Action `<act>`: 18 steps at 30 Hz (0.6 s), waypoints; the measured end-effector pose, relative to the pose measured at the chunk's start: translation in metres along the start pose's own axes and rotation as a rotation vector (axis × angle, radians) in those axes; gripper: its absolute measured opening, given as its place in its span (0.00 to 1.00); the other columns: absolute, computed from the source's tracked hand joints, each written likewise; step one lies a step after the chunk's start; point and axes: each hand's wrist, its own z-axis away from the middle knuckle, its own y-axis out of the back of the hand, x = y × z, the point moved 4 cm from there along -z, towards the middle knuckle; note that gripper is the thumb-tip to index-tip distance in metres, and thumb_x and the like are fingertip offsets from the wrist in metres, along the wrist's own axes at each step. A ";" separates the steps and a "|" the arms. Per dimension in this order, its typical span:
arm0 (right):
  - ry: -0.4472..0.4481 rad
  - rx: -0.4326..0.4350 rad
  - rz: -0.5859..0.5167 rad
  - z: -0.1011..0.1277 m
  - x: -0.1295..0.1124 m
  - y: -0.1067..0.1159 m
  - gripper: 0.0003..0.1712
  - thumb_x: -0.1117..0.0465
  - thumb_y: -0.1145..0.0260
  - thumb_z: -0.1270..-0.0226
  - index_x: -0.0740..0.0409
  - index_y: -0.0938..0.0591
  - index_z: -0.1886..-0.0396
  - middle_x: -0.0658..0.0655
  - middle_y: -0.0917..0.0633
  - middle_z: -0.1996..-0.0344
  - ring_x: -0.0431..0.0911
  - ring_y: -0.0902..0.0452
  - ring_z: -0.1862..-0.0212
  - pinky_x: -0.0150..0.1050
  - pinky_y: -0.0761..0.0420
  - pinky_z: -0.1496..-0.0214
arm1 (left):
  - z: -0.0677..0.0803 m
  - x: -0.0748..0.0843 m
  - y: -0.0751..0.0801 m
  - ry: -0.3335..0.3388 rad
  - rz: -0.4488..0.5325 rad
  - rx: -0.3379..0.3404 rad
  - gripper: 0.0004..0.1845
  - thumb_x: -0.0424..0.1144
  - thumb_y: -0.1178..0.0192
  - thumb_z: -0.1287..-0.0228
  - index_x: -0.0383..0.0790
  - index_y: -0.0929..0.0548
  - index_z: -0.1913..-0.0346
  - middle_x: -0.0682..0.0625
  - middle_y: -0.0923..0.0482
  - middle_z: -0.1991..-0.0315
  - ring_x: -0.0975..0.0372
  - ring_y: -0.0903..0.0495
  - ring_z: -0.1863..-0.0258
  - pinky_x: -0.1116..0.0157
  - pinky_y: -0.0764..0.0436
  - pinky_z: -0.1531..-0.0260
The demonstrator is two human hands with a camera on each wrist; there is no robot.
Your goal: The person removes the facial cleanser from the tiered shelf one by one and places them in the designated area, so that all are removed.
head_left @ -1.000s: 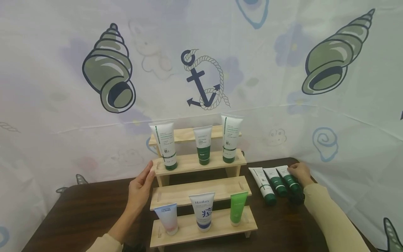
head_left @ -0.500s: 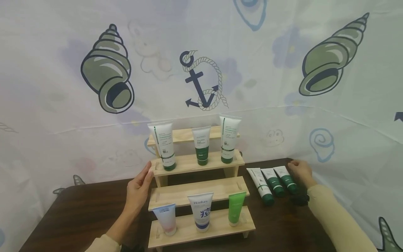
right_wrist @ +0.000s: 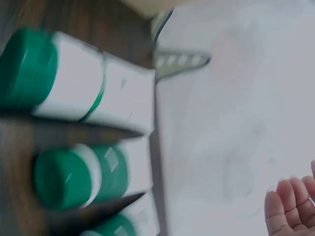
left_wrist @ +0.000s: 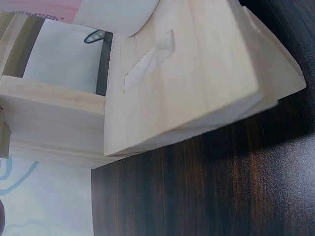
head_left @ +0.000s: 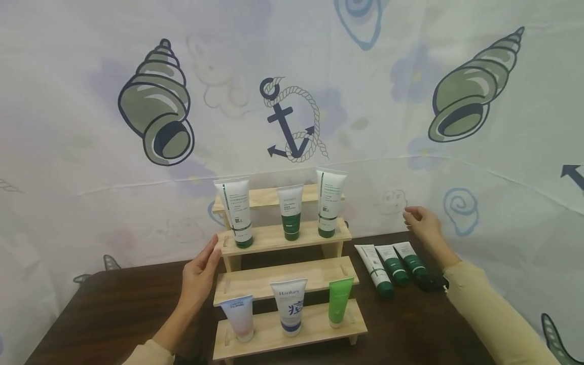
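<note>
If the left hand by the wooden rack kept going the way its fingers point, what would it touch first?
Probably the wooden rack: the left hand has its fingertips at the left end of the second shelf, seemingly touching it, though depth is unclear.

The place looks like a small staged product display, not a real shop. A stepped wooden rack (head_left: 285,276) holds cosmetic tubes (head_left: 290,219) in rows on a dark counter (head_left: 118,309), and a cloth backdrop (head_left: 82,61) with shells and an anchor hangs behind.

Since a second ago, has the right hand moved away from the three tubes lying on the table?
Yes. The right hand has lifted up off the rightmost of the three lying tubes and now hovers above them, empty, against the backdrop.
</note>
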 end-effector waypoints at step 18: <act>0.322 -0.011 -0.408 0.032 -0.134 -0.027 0.20 0.63 0.42 0.26 0.73 0.25 0.41 0.70 0.19 0.54 0.27 0.21 0.60 0.21 0.17 0.55 | 0.000 0.001 0.000 0.011 0.010 -0.007 0.24 0.41 0.47 0.26 0.33 0.29 0.32 0.45 0.32 0.31 0.94 0.37 0.46 0.90 0.33 0.46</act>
